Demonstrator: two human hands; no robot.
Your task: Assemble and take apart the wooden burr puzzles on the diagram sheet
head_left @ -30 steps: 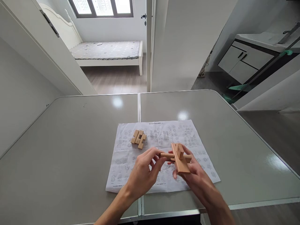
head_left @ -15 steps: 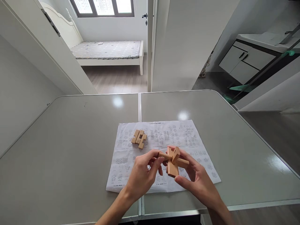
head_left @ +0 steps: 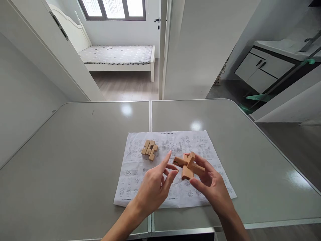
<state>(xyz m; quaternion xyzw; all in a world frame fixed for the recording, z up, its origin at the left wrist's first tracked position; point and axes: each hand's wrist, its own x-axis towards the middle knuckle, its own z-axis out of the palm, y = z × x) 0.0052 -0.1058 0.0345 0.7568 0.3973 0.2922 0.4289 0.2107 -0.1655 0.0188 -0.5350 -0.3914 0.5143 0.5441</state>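
**The left hand (head_left: 156,182) lets go, the right hand (head_left: 212,182) alone holds the crossed wooden pieces (head_left: 187,171)**

The left hand no longer pinches the marked bar (head_left: 179,162); its fingers are now spread just beside the end, and I cannot tell if one touches. The right hand pinches the crossed wooden pieces between thumb and fingers, above the printed sheet (head_left: 130,192), so they seem to stay joined without second support. Some right fingers are hidden behind them, and so is the inner joint. The dark mark and printed drawings are too small to read.
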